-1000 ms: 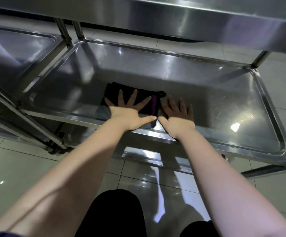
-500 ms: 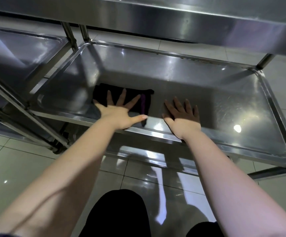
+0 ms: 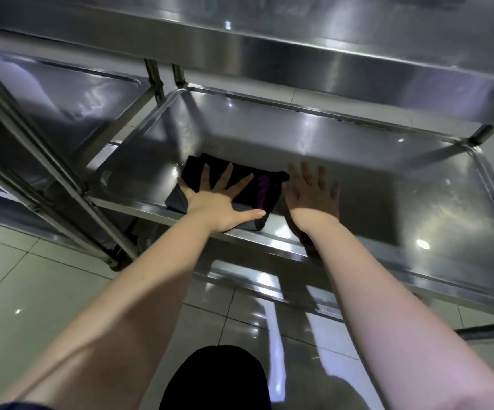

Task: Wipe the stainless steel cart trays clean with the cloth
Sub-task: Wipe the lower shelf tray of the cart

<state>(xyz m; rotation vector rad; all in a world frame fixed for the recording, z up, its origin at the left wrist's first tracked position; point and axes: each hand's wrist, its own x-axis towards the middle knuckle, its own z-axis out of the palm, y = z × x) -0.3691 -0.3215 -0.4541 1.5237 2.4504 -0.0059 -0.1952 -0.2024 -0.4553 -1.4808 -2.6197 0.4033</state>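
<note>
Head view: left hand (image 3: 213,202) flat, fingers spread, pressing the dark folded cloth (image 3: 241,184) onto the lower stainless tray (image 3: 417,202) near its front rim. Right hand (image 3: 313,199) flat on bare tray just beside the cloth, fingers straight, blurred.

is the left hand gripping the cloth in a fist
No, the left hand lies flat, fingers spread, on top of the dark cloth in the tray.
</note>
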